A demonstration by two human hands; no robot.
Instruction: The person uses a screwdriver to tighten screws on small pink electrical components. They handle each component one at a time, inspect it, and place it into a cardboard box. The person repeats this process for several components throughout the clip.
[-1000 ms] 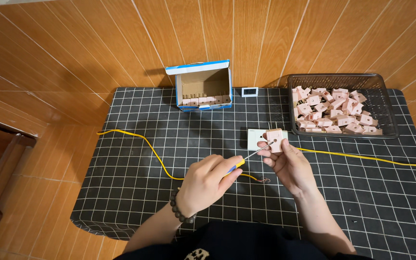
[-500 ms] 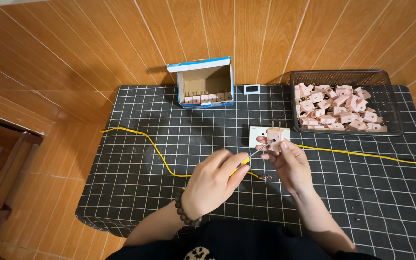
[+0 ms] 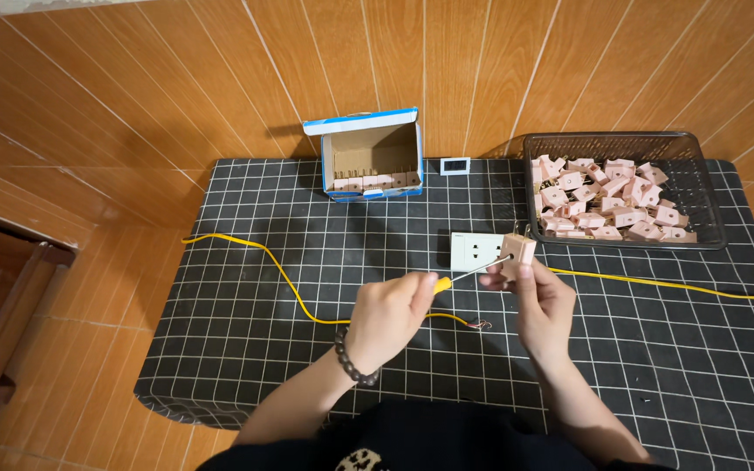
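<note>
The left hand (image 3: 390, 312) grips a yellow-handled screwdriver (image 3: 471, 270), tip in the pink plug (image 3: 517, 253) pinched by the right hand (image 3: 541, 301). Best keep the plug steady and the blade straight.

Both forearms are bare, with no sleeves showing. The left hand (image 3: 392, 316) has a bracelet (image 3: 353, 365) of dark round beads around its wrist. The right hand (image 3: 541, 303) wears nothing. At 6 o'clock, a dark garment (image 3: 447, 440) with a small pale print.

Your left hand (image 3: 390, 316) hides most of the screwdriver (image 3: 469, 273) handle; its tip at the plug (image 3: 517, 254) is too small to tell. The yellow wire (image 3: 674, 284) runs off the frame's right edge.
</note>
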